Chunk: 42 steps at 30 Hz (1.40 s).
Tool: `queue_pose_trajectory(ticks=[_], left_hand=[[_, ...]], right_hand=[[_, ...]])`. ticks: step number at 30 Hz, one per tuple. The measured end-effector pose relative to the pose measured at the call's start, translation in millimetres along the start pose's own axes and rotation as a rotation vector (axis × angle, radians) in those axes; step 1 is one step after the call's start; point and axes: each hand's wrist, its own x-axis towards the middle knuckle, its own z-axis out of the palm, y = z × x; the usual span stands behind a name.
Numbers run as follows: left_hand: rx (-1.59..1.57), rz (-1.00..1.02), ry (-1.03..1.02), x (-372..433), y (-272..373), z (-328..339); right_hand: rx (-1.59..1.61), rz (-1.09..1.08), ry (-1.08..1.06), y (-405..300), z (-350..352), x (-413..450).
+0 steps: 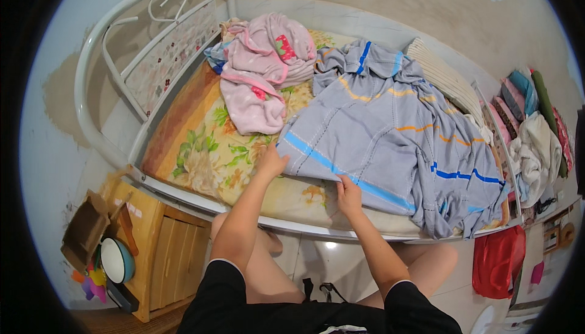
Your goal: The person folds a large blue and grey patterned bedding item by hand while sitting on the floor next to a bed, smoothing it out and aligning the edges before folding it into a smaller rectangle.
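Observation:
A grey bed sheet [352,128] with blue, orange and dashed stripes lies spread and rumpled over the right part of the bed. My left hand [272,162] grips its left corner by a light-blue stripe. Farther along the same near edge, my right hand [349,194] pinches the hem between thumb and fingers. The held edge rests just above a yellow floral mattress cover [205,151]. Beyond my left hand sits a bunched pink fleece blanket [260,73] with strawberry patches. Folds hide part of the grey cloth's far side.
A white metal headboard [169,55] rises at the left. Below it, a wooden cabinet [155,242] carries an enamel bowl [117,260] and a cardboard box [87,229]. A striped cream pillow [445,75] lies at the far right. A red bag [498,263] stands on the floor.

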Motion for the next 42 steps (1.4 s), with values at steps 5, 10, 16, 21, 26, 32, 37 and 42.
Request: queue_pose_trajectory(ticks=[5, 10, 16, 21, 26, 32, 37, 42], left_hand=[[-0.191, 0.033, 0.095, -2, -16, 11], [-0.073, 0.101, -0.145, -23, -16, 25], [0.062, 0.270, -0.223, -66, 35, -7], [-0.039, 0.571, -0.541, -92, 49, -21], [-0.028, 0.592, -0.697, -82, 32, -30], [-0.064, 0.431, -0.526, -71, 4, -52], [0.246, 0.138, -0.433, -56, -25, -74], [0.286, 0.029, -0.409, -38, -47, -76]], right_hand=[[0.069, 0.038, -0.253, -52, -37, -40], [-0.062, 0.034, -0.414, -45, -58, -59], [0.231, 0.132, -0.293, -49, -28, 7], [-0.034, 0.021, 0.448, -10, 18, 177], [-0.374, 0.317, -0.109, 25, 49, 247], [-0.234, -0.151, 0.367, -53, 98, 294], [-0.146, -0.324, 0.249, -136, 192, 299], [-0.144, -0.423, 0.008, -104, 240, 278]])
